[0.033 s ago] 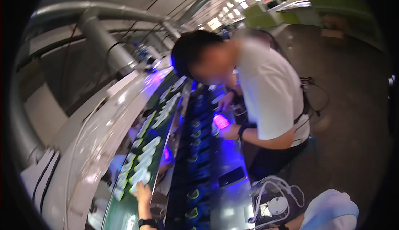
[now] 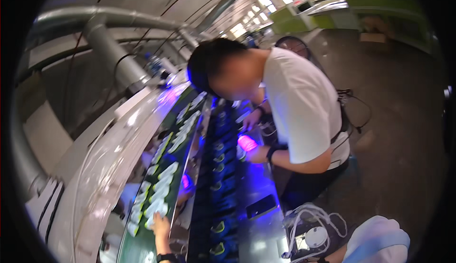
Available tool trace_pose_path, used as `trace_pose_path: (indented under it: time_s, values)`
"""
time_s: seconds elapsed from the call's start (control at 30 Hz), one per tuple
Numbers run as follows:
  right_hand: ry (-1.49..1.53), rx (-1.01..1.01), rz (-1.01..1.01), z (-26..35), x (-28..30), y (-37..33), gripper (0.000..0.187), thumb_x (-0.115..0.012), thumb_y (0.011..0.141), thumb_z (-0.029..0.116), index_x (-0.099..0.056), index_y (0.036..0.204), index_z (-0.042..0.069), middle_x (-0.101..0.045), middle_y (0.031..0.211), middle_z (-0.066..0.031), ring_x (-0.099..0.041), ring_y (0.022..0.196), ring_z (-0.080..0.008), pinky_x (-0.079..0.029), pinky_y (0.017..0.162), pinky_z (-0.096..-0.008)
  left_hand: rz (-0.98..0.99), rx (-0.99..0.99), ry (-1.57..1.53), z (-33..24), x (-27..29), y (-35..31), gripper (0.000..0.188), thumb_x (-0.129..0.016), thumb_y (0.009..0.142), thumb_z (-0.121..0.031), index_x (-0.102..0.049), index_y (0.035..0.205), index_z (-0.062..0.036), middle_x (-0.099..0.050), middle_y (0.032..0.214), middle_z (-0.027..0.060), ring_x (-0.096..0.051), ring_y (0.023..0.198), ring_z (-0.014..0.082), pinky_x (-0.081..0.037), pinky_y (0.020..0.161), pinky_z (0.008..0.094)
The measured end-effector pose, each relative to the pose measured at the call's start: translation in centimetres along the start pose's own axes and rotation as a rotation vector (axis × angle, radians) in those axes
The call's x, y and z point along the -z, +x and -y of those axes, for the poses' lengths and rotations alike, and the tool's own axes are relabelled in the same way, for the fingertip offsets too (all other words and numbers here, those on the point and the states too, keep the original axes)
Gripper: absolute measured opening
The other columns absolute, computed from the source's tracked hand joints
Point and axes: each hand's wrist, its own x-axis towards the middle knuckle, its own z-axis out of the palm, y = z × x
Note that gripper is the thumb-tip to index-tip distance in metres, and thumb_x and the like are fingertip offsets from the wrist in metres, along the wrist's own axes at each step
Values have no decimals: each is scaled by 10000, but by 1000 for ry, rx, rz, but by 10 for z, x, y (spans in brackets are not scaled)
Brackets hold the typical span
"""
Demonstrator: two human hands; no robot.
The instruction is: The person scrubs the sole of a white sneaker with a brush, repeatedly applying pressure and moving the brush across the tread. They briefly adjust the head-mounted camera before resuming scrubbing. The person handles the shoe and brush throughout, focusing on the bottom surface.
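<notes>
My left hand (image 2: 161,226), with a dark band at its wrist, reaches over the green conveyor belt (image 2: 130,248). Its fingers are bent around the edge of the nearest white sole-shaped piece (image 2: 151,221); the exact grip is blurred. Beyond it, more white pieces (image 2: 164,182) with yellow-green edges lie overlapped in a row. A second row (image 2: 138,210) runs along its left. At the lower right, part of my right forearm (image 2: 336,255) shows below a white and blue sleeve (image 2: 377,241); the hand itself is out of the picture.
A dark belt (image 2: 209,215) carries several yellow-green-rimmed pieces (image 2: 217,227). On the metal ledge (image 2: 259,182) lies a phone (image 2: 262,206), with white cable (image 2: 327,215) nearby. A co-worker (image 2: 304,106) leans over, holding a pink-glowing piece (image 2: 247,143). Thick silver ducts (image 2: 114,54) stand left.
The whole view has shifted slightly left. My left hand stays at the same near end of the white row, and the co-worker still holds the glowing piece.
</notes>
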Motion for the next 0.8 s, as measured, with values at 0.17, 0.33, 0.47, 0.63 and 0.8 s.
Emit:
trace_pose_path:
  time_s: [0.17, 0.33, 0.47, 0.63, 0.8]
  values:
    - [-29, 96, -76, 22, 18, 2, 519, -609, 875, 191, -410, 1324, 24, -566, 1100, -90, -497, 1101, -176, -429, 921, -262, 186, 117, -112, -47, -11, 50, 577, -582, 820, -188, -418, 1337, 10, -553, 1223, 258, -519, 1180, 335, -399, 990, 394]
    - [-40, 172, -114, 34, 26, 2, 483, -614, 859, 183, -438, 1280, 24, -573, 1058, -87, -506, 1055, -170, -433, 885, -262, 34, 217, 70, -89, 47, 46, 514, -569, 846, -170, -445, 1309, 16, -585, 1180, 235, -562, 1125, 303, -446, 943, 361]
    - [-61, 294, -131, 51, 12, 6, 453, -618, 847, 177, -460, 1244, 25, -578, 1024, -84, -513, 1018, -165, -435, 856, -262, -74, 60, -60, -139, 71, 25, 495, -564, 854, -171, -454, 1298, 19, -589, 1174, 226, -567, 1113, 294, -450, 937, 357]
    - [-77, 350, -131, 62, 0, -2, 417, -622, 831, 169, -488, 1199, 26, -586, 981, -81, -522, 971, -159, -439, 820, -263, -79, -159, -264, -214, 102, -30, 471, -556, 864, -171, -465, 1284, 21, -594, 1166, 215, -573, 1098, 282, -455, 931, 352]
    - [-62, 276, -178, 21, 8, -32, 381, -627, 815, 161, -516, 1154, 27, -593, 939, -78, -531, 925, -153, -443, 784, -264, 7, -304, -443, -273, 115, -105, 449, -549, 873, -171, -476, 1271, 24, -599, 1159, 204, -578, 1083, 271, -460, 924, 346]
